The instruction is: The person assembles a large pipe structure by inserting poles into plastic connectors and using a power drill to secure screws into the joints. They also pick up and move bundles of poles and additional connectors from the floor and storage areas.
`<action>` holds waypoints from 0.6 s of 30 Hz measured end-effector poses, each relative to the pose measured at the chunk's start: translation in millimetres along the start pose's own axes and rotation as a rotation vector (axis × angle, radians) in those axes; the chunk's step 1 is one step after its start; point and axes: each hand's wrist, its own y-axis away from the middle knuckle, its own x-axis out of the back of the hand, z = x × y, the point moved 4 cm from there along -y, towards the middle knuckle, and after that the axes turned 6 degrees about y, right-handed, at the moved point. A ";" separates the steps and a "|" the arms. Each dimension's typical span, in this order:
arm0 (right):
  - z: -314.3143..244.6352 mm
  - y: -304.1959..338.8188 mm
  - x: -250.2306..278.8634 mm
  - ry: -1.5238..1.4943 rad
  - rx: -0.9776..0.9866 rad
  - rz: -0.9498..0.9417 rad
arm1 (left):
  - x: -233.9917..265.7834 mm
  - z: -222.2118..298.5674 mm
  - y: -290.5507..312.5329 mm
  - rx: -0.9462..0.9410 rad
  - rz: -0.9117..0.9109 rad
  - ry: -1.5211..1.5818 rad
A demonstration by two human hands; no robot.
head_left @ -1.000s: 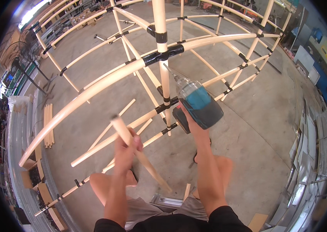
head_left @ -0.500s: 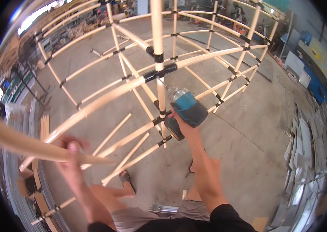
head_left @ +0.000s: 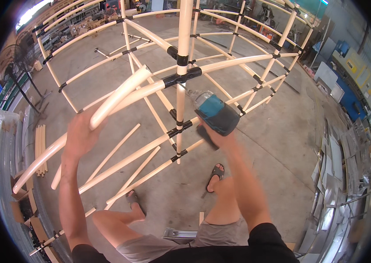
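My left hand point(head_left: 81, 136) is closed round a loose cream tube point(head_left: 122, 94). Its upper end slants toward a black joint point(head_left: 182, 77) on the upright post point(head_left: 185, 37), and it lies over the frame's long curved tube point(head_left: 40, 162). Whether the hand also grips that curved tube, I cannot tell. In my right hand point(head_left: 221, 136) is a teal and black cordless drill point(head_left: 214, 111), its handle wrapped by the fingers. The drill's nose points up and left, close under the black joint; I cannot make out whether the bit touches it.
The frame of cream tubes and black joints spreads ahead. Lower tubes point(head_left: 126, 163) cross at my left foot. A bundle of tubes point(head_left: 40, 151) lies at left near cartons point(head_left: 43, 232). Metal sheets point(head_left: 332, 193) pile up along the right; a metal piece point(head_left: 180, 234) lies between my legs.
The loose tube has swung from the left, end-on toward me, to lie along the curved frame tube. My left hand rose with it. The drill stays by the joint, slightly shifted.
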 end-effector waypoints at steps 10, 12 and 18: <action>-25.4 11.1 -25.0 -0.397 -0.607 0.049 | 1.2 -7.9 -4.0 0.050 -0.080 -0.022; -30.0 9.3 -26.1 -0.424 -0.569 0.047 | -2.9 -15.4 -2.6 0.025 -0.076 -0.069; -26.6 10.5 -22.4 -0.474 -0.667 0.056 | -3.2 -4.9 -5.5 0.058 -0.077 0.025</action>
